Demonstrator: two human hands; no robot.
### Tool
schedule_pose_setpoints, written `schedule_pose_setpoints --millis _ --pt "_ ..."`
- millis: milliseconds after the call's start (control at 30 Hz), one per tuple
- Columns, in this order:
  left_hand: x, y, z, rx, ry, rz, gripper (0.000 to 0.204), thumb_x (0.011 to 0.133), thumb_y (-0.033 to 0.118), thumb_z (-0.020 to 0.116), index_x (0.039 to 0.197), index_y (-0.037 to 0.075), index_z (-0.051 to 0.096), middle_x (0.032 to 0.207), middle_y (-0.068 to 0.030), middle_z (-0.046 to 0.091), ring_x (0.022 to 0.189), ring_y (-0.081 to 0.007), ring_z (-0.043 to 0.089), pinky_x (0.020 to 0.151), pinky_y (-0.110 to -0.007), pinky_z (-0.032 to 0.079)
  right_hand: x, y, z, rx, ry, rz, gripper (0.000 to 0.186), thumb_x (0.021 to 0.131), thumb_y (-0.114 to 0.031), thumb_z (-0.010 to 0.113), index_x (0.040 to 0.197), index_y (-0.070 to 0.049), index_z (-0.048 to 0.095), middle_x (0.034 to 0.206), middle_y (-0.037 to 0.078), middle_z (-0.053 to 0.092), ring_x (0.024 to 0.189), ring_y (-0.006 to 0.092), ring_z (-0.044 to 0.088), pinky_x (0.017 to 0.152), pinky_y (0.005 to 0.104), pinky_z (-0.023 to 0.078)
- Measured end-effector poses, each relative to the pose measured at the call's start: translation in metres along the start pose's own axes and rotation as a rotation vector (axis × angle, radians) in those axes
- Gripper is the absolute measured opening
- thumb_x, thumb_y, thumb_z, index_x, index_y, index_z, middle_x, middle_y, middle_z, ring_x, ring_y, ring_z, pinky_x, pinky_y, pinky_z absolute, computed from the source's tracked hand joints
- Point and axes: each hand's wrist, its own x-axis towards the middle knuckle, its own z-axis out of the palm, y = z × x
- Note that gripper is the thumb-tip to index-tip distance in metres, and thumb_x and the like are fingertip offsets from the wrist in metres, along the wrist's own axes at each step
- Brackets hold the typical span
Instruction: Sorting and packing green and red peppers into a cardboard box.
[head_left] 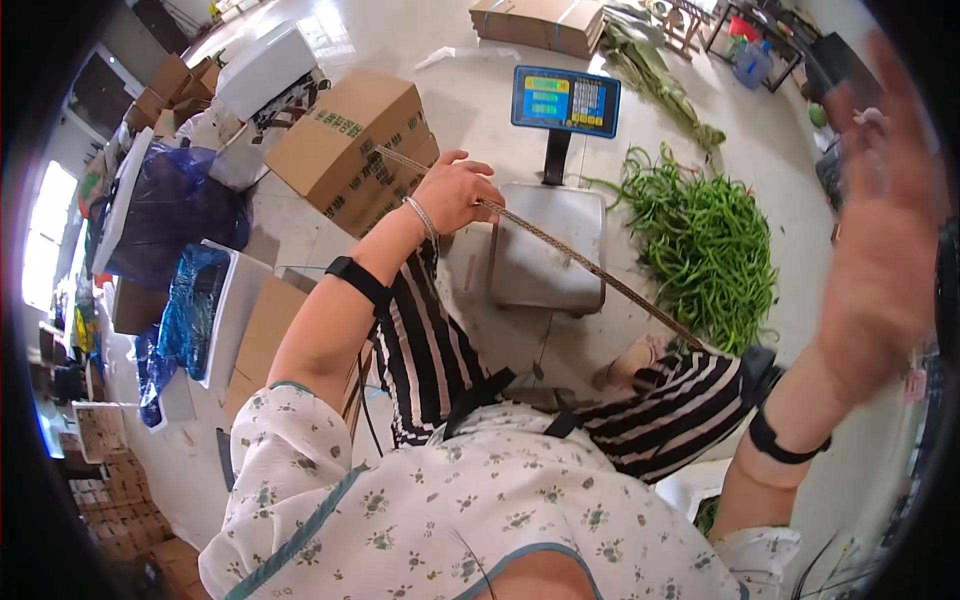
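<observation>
My left hand (458, 192) is closed around a long, thin, brown braided-looking strip (585, 262). One end sticks out toward the stacked cartons, and the other slants down to my right knee. A platform scale (548, 248) with a bare metal plate stands on the floor just beyond, its blue display (566, 101) on a black post. Right of the scale lies a loose heap of long green beans or peppers (705, 245). My right hand (875, 230) is raised at the far right, blurred, with fingers stretched out and nothing visible in it.
Cardboard cartons (345, 135) stand left of the scale. White foam boxes (235, 320) and dark blue plastic bags (175, 210) crowd the left side. Flattened cardboard (537, 25) lies at the back, beside a green-brown sheet or sack (660, 75). A black cable hangs near my left leg.
</observation>
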Motion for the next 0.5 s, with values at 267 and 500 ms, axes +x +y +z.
schedule_pose_setpoints --millis 267,500 --pt "0.022 -0.009 -0.007 -0.077 -0.076 0.125 0.023 0.066 0.029 0.071 0.087 0.019 0.067 0.097 0.0025 0.064 0.122 -0.0202 0.038 0.106 -0.047 0.014 -0.174 -0.013 0.084 -0.220 -0.987 0.883 0.072 0.073 -0.023 0.063 0.132 -0.003 0.026 0.092 0.023 0.057 0.088 0.0378 0.055 0.076 0.0426 0.045" --pt "0.050 -0.006 0.011 -0.176 0.018 -0.046 0.067 0.066 0.038 0.072 0.127 0.032 0.045 0.142 -0.0019 0.028 0.136 -0.0268 0.008 0.106 -0.052 0.002 -0.169 -0.026 0.095 -0.120 -0.867 0.944 0.042 0.075 -0.006 0.049 0.115 -0.002 0.040 0.065 0.021 0.056 0.064 0.0407 0.055 0.060 0.0479 0.044"
